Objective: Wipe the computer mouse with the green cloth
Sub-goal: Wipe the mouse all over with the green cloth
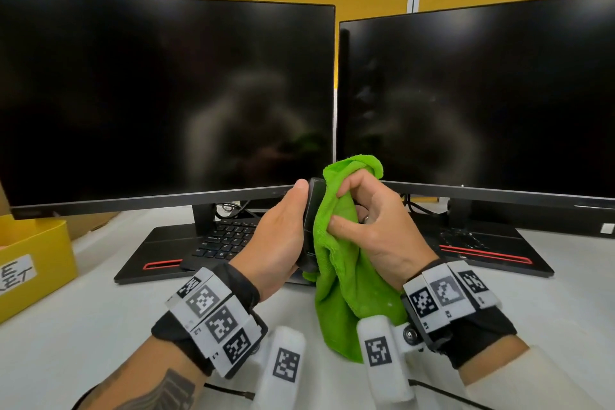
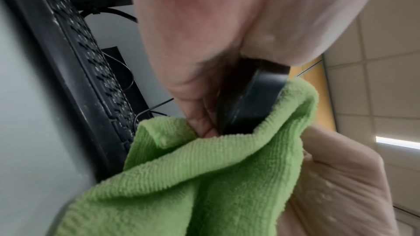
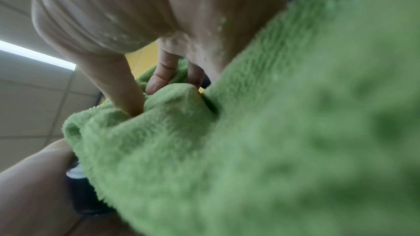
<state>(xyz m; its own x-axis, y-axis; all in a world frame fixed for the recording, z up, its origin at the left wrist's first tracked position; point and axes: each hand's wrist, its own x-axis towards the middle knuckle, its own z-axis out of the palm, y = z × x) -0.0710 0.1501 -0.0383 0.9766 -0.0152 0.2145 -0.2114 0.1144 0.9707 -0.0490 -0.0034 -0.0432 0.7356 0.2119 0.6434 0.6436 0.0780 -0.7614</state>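
My left hand (image 1: 283,226) grips the black computer mouse (image 1: 312,210), held up on edge above the desk in front of the monitors. My right hand (image 1: 366,220) holds the green cloth (image 1: 342,260) bunched against the mouse's right side, thumb and fingers curled into the fabric. The cloth's lower part hangs down toward the desk. In the left wrist view the mouse (image 2: 254,100) sits between my left hand's fingers (image 2: 200,114) and the cloth (image 2: 204,177). The right wrist view is mostly cloth (image 3: 250,141), with my fingers (image 3: 161,73) pressed into its folds; most of the mouse is covered.
Two dark monitors (image 1: 166,100) (image 1: 482,103) stand on a white desk (image 1: 83,309). A black keyboard (image 1: 226,240) lies on the left monitor's base. A yellow box (image 1: 30,263) sits at the far left. Cables run behind the stands.
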